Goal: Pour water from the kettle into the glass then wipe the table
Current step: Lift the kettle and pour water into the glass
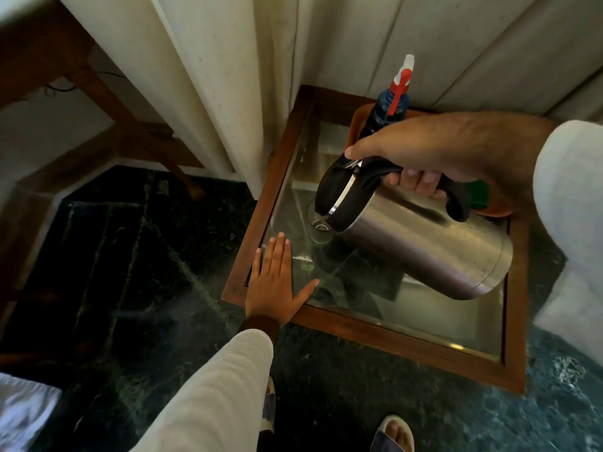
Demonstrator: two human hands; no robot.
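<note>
A person stands over a low glass-topped table (404,342) with a wooden frame, seen from above. Nearest the viewer, their left hand (274,278) lies open and flat, fingers together and thumb spread, palm down on the near left corner of the table, empty. Just beyond it, toward the middle of the table, stands a small clear glass (318,228), upright and hard to make out against the transparent top. Above the glass, the right hand (434,158) is closed around the black handle of a stainless steel kettle (421,239), which is tipped steeply so its spout sits right over the rim of the glass; whether water is running cannot be told. The kettle looks rigid and probably weighty if full, with a smooth metal body, so the handle is the sensible place to hold it. The glass is light, fragile and easily knocked by the spout. At the far side of the table, behind the kettle, a blue spray bottle (393,99) with a red and white trigger stands on a brown tray (357,120), and something green (481,194) peeks out beside the wrist. Pale curtains (228,76) hang behind the table.
</note>
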